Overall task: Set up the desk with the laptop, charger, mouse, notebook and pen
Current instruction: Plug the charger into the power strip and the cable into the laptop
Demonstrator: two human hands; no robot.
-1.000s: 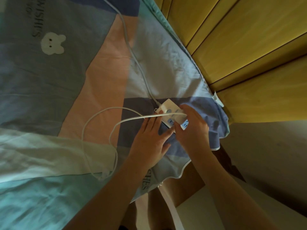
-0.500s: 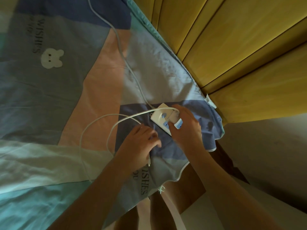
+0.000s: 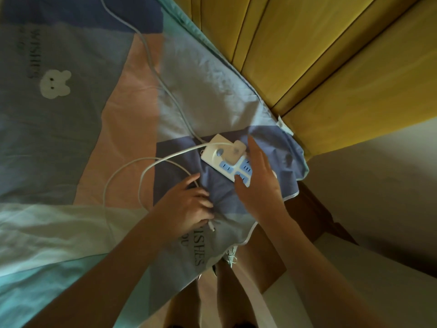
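Observation:
A white power strip [image 3: 214, 153] with blue sockets lies on the patchwork bedspread [image 3: 71, 114] near the bed's corner. A white charger plug [image 3: 236, 151] sits in one of its sockets, and its white cable [image 3: 132, 166] loops to the left over the cover. My left hand [image 3: 186, 207] is closed around the cable's free end, whose small connector [image 3: 211, 225] sticks out below the fingers. My right hand [image 3: 257, 183] rests with spread fingers at the strip's right end, thumb touching the blue sockets, and holds nothing.
The strip's own thick white cord [image 3: 153, 67] runs up and away across the bed. A yellow padded headboard [image 3: 319, 55] fills the upper right. Below the bed's corner are a brown wooden frame [image 3: 314, 209] and a pale floor [image 3: 378, 185].
My right hand has lifted off the charger plug, which now stands in the strip. My left hand has drawn back toward me, closing on the cable's end.

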